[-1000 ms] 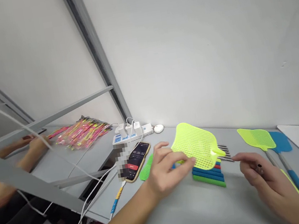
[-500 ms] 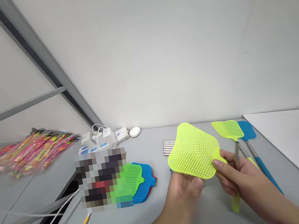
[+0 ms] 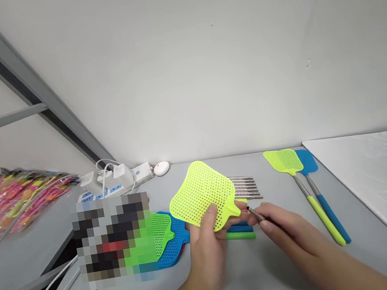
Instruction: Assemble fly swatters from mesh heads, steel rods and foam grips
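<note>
My left hand (image 3: 209, 251) grips a yellow fly swatter head (image 3: 205, 195), thumb on its mesh and fingers beneath. Its short neck points right toward my right hand (image 3: 289, 228). That hand pinches a metal rod (image 3: 255, 213), whose tip is close to the neck; I cannot tell if they touch. The rod's far end is hidden in my palm. Behind the hands lie several metal rods (image 3: 247, 187) in a row. Blue and green handle grips (image 3: 241, 236) show beneath my left hand. A green swatter head (image 3: 163, 231) overlaps a blue swatter head (image 3: 180, 243) at the left.
To the right lie a yellow fly swatter (image 3: 302, 186) and a blue fly swatter (image 3: 324, 197) with handles. A white wrapped sheet (image 3: 376, 173) covers the right side. At the back left are a power strip (image 3: 112, 191) with plugs and a white mouse (image 3: 161, 168).
The yellow swatter head has moved left and is now gripped by my left hand. My right hand has let go of it and tilted the rod's tip toward its neck.
</note>
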Demonstrator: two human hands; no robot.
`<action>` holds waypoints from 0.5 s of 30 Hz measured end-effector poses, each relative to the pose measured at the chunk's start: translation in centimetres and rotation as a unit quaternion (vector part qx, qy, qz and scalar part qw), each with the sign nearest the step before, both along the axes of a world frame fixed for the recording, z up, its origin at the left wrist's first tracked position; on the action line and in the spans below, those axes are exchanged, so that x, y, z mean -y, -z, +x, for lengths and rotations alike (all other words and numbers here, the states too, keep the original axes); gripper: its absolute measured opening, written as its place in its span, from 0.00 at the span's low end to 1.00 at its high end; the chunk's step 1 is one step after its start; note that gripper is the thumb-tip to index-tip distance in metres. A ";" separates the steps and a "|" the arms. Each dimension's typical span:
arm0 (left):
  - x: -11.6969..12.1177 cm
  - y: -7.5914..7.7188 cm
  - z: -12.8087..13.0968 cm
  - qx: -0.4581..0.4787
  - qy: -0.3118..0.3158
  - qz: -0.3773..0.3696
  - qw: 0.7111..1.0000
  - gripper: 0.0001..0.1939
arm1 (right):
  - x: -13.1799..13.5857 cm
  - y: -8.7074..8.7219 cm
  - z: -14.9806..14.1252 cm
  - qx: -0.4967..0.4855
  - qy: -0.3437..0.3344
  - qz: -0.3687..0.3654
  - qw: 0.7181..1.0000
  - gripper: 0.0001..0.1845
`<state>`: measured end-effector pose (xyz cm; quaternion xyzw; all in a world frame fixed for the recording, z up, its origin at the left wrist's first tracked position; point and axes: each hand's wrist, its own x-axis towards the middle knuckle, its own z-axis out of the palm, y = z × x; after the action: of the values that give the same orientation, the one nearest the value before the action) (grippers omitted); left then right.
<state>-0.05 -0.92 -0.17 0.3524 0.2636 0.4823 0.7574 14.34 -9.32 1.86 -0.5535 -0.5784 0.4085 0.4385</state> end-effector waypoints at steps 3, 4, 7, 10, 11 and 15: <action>0.6 0.6 -0.3 0.001 -0.015 -0.033 0.999 0.14 | -0.1 0.4 0.1 0.081 -0.028 0.041 0.995 0.17; 0.7 0.7 -0.4 -0.001 -0.018 -0.038 0.999 0.14 | 0.0 0.5 0.1 0.103 -0.031 0.049 0.993 0.18; 0.8 0.6 -0.6 -0.010 -0.023 -0.023 0.999 0.15 | 0.0 0.7 0.1 0.144 -0.032 0.060 0.987 0.21; 0.7 0.5 -0.7 -0.018 -0.022 -0.009 1.000 0.14 | 0.1 0.7 0.2 0.151 -0.027 0.065 0.986 0.21; 0.6 0.4 -0.7 -0.020 -0.023 -0.011 0.999 0.13 | 0.1 0.7 0.1 0.150 -0.026 0.064 0.986 0.21; 0.6 0.4 -0.8 -0.033 -0.032 -0.028 0.999 0.14 | 0.1 0.6 0.1 0.158 -0.019 0.057 0.986 0.22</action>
<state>-0.85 -1.51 -0.53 0.3384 0.3133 0.4863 0.7422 14.44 -9.44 1.29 -0.5743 -0.6732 0.2901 0.3644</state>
